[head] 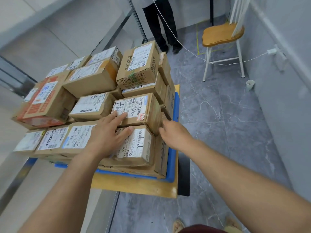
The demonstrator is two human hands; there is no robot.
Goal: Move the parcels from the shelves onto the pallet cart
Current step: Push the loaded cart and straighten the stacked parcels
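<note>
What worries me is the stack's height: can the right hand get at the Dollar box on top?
Probably yes. The right hand touches a parcel's side; the Dollar box sits topmost at the stack's far right, with nothing over it or across the way. It would take a longer reach.

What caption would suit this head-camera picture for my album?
Left hand and right hand touch labelled parcels stacked on a blue pallet cart near a wooden chair.
</note>
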